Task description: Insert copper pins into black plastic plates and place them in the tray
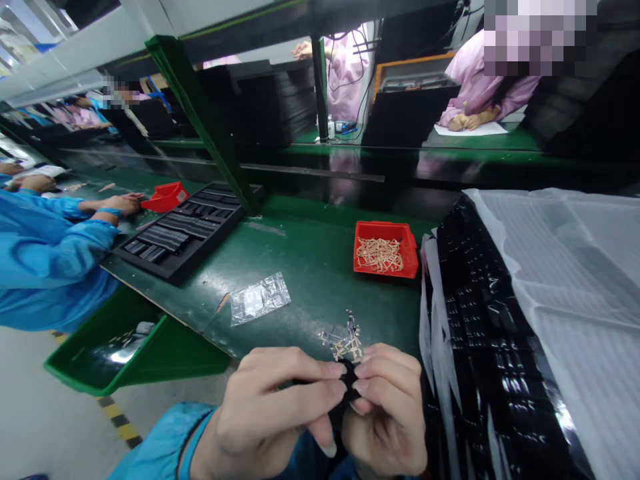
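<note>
Close to the table's front edge, my left hand (280,400) and my right hand (387,403) meet, fingertips pinched on a small black piece (349,381) between them. Fingers cover much of the piece, so its shape is unclear. Just beyond my fingertips lies a small pile of metal parts (345,341) on the green table (310,267). Farther back stands a red bin (410,257) holding many thin, pale beige pieces. To the left of the pile a clear zip bag (261,299) lies flat.
Black trays (500,320) with white sheets (590,267) are stacked at the right. A black tray (175,263) of dark parts lies left, beside a green post (200,120). A green tub (105,380) hangs below the edge. Co-workers sit left and across.
</note>
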The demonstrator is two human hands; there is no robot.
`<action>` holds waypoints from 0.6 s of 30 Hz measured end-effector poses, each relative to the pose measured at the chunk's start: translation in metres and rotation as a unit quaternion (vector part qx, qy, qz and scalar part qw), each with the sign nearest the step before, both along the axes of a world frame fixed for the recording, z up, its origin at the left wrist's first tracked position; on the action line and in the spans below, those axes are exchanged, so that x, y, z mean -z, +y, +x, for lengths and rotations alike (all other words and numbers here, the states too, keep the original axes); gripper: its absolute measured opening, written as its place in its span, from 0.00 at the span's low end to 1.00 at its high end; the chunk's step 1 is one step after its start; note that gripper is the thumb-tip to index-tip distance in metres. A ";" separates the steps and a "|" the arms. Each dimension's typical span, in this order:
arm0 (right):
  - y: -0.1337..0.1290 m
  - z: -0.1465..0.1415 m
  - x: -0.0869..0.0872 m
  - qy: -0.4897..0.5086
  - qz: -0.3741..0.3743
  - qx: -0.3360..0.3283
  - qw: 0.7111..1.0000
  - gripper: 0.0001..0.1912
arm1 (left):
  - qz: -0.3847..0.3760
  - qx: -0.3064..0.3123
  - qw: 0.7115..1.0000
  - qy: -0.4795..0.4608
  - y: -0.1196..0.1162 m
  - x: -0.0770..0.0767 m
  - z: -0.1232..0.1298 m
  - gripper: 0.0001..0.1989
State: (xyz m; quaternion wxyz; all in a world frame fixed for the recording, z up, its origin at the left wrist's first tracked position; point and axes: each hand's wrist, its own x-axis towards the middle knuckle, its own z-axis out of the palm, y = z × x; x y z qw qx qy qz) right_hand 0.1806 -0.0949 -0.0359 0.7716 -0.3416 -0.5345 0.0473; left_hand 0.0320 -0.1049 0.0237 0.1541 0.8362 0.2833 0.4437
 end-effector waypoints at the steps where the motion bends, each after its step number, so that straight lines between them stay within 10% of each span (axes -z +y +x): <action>1: -0.001 0.000 0.000 0.002 -0.004 -0.005 1.000 0.13 | -0.010 -0.004 1.000 -0.009 -0.001 0.002 0.001 0.12; 18: -0.004 0.006 0.003 -0.024 0.001 0.053 0.998 0.12 | -0.082 0.022 0.994 -0.074 -0.003 0.010 0.009 0.11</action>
